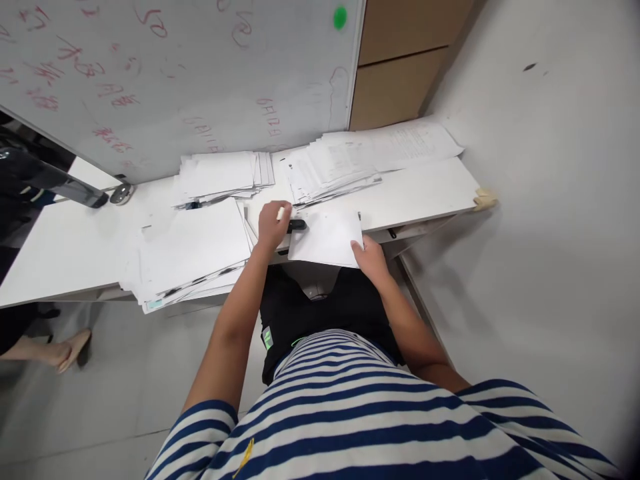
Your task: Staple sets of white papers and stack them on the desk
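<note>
By the front edge of the desk (425, 190), your left hand (273, 223) grasps a black tool (299, 225) over the white sheet (327, 241) that your right hand (371, 257) pinches.

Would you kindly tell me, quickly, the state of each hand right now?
Left hand: closed around a black tool, possibly a stapler.
Right hand: closed on the white paper at its right side, thumb on top.
</note>
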{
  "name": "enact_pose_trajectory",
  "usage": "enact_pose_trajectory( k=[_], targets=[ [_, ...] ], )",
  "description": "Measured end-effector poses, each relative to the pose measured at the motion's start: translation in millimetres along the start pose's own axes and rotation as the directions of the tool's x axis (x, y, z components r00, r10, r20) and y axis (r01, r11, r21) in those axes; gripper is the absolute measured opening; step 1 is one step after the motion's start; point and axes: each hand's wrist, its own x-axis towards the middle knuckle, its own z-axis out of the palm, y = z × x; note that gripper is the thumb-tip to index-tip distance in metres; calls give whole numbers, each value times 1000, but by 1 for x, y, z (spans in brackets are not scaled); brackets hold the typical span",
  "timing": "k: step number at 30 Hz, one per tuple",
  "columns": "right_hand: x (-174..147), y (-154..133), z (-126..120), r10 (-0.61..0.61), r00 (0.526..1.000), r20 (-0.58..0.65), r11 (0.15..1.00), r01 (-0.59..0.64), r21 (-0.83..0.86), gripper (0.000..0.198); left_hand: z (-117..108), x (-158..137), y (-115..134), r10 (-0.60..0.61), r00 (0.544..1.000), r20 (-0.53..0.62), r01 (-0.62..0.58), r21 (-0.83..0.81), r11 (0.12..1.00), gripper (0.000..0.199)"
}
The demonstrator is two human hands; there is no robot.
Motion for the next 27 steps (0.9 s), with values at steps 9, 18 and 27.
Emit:
enact_pose_trajectory(
  k=[9,18,27],
  targets=[
    [19,-30,-62,-63,993,-97,990,50,-135,26,21,-24,-27,8,997,81,-32,299,954,43],
    [4,1,-97,58,975,-212,995,-39,94,44,21,-24,-32,25,994,106,-55,290,955,50],
    [-5,8,-81,114,977,-178,981,-82,176,43,23,-24,-30,3,993,115,-39,314,949,48]
  ],
)
